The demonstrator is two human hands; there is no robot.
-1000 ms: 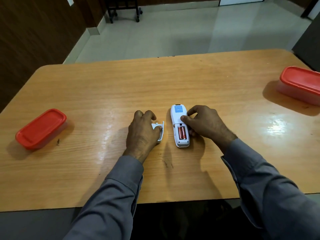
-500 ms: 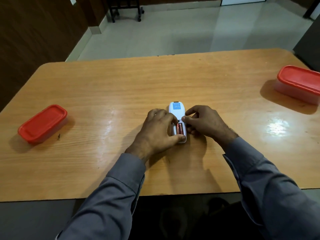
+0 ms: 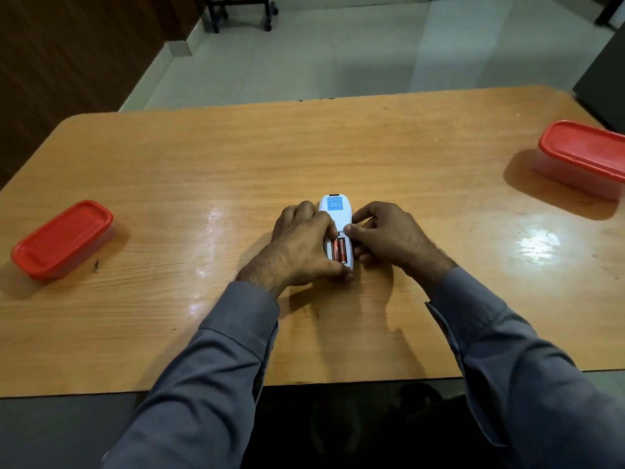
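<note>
Left hand [image 3: 297,252] first: its fingers are curled over the left edge of a white remote [image 3: 336,211], knuckles up. The thumb is hooked round the near end, so it grips the body from the side. Right hand [image 3: 389,238] comes in from the other side, fingers bent in against the right edge. Its thumb tip presses at the top rim of the open battery bay, so it too has hold of the remote, pinching rather than wrapping. Neither hand is spread at all.

Between the two thumbs the bay shows uncovered, and two orange batteries [image 3: 339,251] lie in it side by side, lengthwise. The remote lies back-up, flat on the table [image 3: 304,157], about the middle of it and a little toward the person's edge. Its far end, with a blue label, points away.

Grey sleeves [image 3: 220,350] run back from both wrists over the near edge. The tabletop is glossy light wood with rounded corners and patches of glare. Well apart from the hands, the left tub [image 3: 62,238] with its red lid sits near the left edge. The right tub [image 3: 581,154], the same kind, sits far out at the right.

Beyond the table is pale tiled floor [image 3: 338,52], with dark wood panelling [image 3: 67,62] on the left. At the far wall are the wheeled legs of a black trolley [image 3: 243,11]
</note>
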